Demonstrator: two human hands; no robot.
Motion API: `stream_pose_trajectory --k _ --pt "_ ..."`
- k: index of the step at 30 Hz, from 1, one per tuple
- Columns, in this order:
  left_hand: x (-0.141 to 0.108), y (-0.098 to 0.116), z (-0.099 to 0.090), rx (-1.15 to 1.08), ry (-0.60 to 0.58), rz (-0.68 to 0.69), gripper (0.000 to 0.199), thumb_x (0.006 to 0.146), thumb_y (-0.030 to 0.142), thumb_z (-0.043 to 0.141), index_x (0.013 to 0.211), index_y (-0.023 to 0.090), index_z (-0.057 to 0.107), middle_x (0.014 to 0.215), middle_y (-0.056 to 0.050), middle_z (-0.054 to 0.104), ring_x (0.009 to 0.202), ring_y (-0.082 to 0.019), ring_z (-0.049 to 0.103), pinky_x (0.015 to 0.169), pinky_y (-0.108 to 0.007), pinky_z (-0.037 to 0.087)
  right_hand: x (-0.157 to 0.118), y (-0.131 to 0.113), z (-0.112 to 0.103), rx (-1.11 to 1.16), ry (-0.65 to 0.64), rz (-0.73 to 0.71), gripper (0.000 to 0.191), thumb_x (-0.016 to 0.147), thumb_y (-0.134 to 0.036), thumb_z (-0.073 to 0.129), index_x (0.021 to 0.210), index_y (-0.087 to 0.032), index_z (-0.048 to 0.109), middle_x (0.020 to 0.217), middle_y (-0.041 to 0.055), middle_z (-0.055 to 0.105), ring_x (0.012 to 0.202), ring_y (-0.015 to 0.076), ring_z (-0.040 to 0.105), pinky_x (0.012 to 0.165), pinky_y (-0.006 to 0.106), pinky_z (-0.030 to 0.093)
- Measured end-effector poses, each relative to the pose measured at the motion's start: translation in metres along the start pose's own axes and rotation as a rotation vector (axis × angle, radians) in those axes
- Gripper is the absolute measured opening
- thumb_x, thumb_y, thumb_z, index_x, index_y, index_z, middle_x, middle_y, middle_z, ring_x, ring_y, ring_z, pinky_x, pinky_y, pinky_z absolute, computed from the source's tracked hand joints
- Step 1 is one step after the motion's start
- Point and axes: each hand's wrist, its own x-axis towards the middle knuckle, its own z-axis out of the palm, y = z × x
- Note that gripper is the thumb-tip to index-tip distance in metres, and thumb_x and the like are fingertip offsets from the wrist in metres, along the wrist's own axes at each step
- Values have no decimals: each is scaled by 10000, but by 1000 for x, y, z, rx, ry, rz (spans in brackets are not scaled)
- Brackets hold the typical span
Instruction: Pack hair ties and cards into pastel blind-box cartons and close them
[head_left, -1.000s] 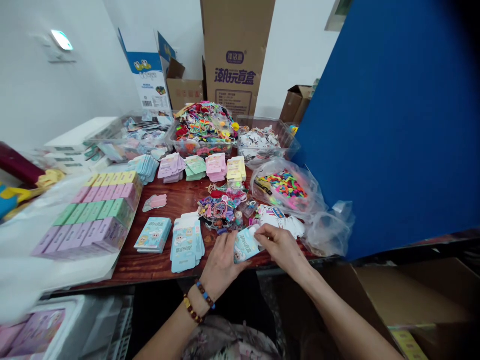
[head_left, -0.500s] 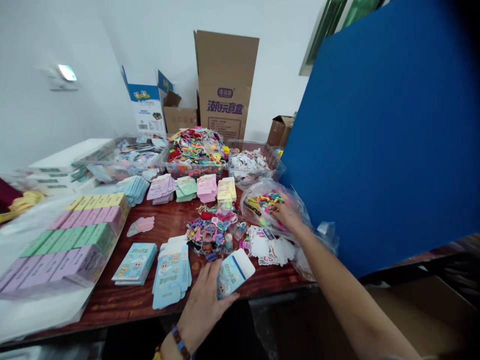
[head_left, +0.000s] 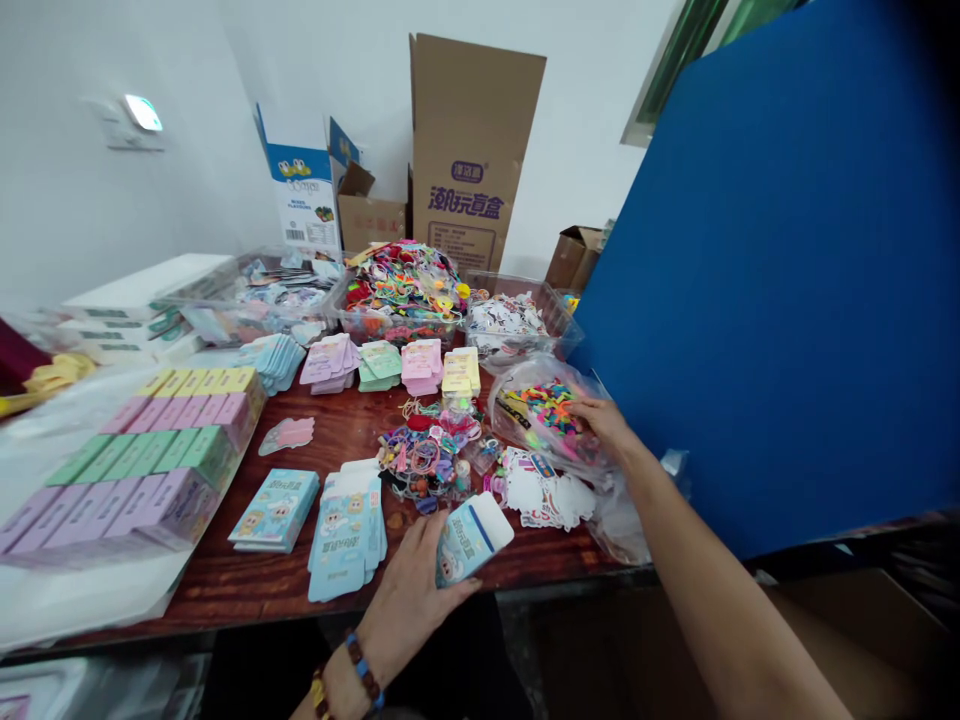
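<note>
At the table's front edge my left hand (head_left: 416, 580) grips a light blue box (head_left: 469, 540) whose white top flap stands open. My right hand (head_left: 606, 425) is at the right rim of a clear plastic bag (head_left: 517, 385) of small colourful pieces (head_left: 553, 402); its fingers are bent together, and whether they hold a piece is too small to tell. Between the hands lie a pile of beaded hair ties and trinkets (head_left: 424, 460) and a heap of white stickers (head_left: 544, 495). Flat light blue boxes (head_left: 346, 530) are stacked left of my left hand.
Rows of pastel boxes (head_left: 142, 450) fill the left side. Small card stacks (head_left: 330, 362) line the middle, with clear bins of trinkets (head_left: 405, 325) behind. A tall carton (head_left: 476, 150) stands at the back. A large blue panel (head_left: 780, 280) rises on the right.
My right hand has drawn slightly back to the right over the bag, its fingers now clearer. My left hand still grips the box. The whole view has shifted a little.
</note>
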Motion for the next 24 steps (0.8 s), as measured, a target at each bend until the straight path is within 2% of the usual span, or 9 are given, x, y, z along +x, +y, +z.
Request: stream_pose_trajectory --k 5,8,10,12,14,16,20,22,24 --pt "6 2 -2 -1 111 -18 669 741 261 748 1348 178 478 1329 -149 574 1265 -330 538 1105 -544 418 -38 -34 4 205 -169 21 355 650 -529 695 672 -185 608 438 -40 463 377 83 344 366 228 247" --pt "10 8 -5 -9 136 16 627 751 265 755 1315 198 491 1275 -117 594 1226 -305 560 1094 -521 432 -77 -59 22 377 -334 54 333 633 -475 752 726 -169 660 437 -56 455 391 69 349 395 215 243" --pt "10 12 -6 -17 124 25 649 754 279 766 1328 201 473 1272 -111 585 1226 -296 555 1094 -507 432 -102 -72 39 456 -463 96 300 637 -426 781 756 -165 694 473 -50 512 383 54 346 394 207 230" --pt "10 14 -6 -27 99 36 688 758 280 773 1356 195 442 1285 -112 570 1237 -286 541 1099 -490 425 -122 -80 56 413 -567 100 272 653 -410 773 758 -166 715 538 -29 588 372 46 357 382 203 232" --pt "8 14 -6 -28 91 48 716 759 272 779 1372 194 418 1294 -109 559 1239 -277 534 1098 -479 425 -134 -82 69 280 -635 42 249 696 -412 727 749 -168 728 579 -15 623 379 60 397 374 203 275" --pt "5 13 -5 -5 98 57 723 754 258 781 1372 195 411 1285 -107 559 1229 -278 535 1087 -480 432 -141 -80 76 117 -677 -40 259 756 -414 667 821 -179 756 605 -13 637 394 80 442 376 207 320" --pt "0 10 -6 43 97 54 709 764 255 765 1376 212 409 1247 -94 562 1188 -283 547 1046 -489 457 -152 -77 78 -148 -630 -188 302 874 -362 574 1066 -210 752 619 -26 660 389 88 496 427 207 364" --pt "-3 9 -8 43 82 41 697 777 274 753 1378 214 405 1247 -94 557 1186 -285 545 1042 -488 460 -161 -77 79 -161 -653 -217 298 910 -338 528 1073 -220 748 656 -23 685 392 86 521 448 206 383" --pt "-7 8 -9 37 66 18 686 784 280 745 1375 209 404 1250 -96 555 1199 -288 536 1053 -490 452 -167 -76 80 -90 -771 -175 313 923 -348 497 1085 -232 739 733 -16 715 395 89 543 433 206 391"
